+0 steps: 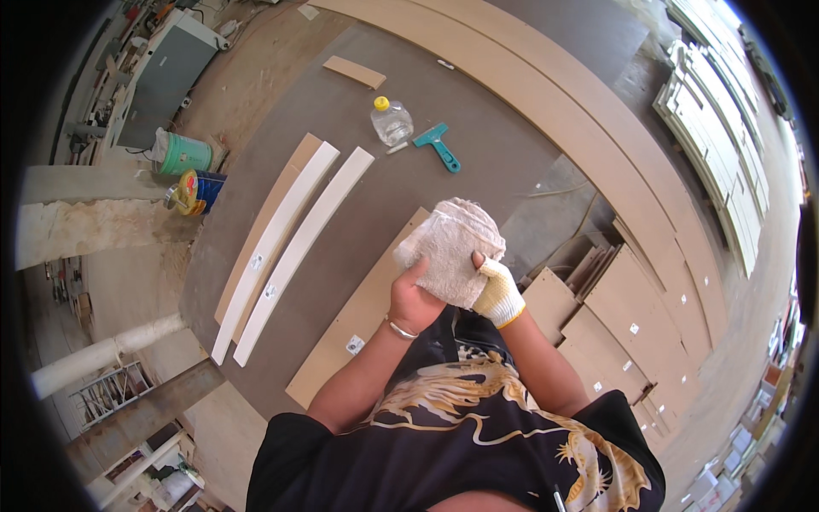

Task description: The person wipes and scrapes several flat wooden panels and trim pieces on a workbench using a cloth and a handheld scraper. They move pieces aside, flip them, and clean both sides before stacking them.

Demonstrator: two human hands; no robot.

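While both hands' fingers [418, 271] clutch a rag [452, 247], white strips [294, 230], bottle [392, 121] and scraper [439, 145] lie beyond.

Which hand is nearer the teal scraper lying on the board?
Right. The gloved right hand grips the rag on the side below the teal scraper; the bare left hand is farther left.

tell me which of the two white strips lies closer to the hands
The right-hand white strip, the one next to the long brown board; the other white strip lies farther left.
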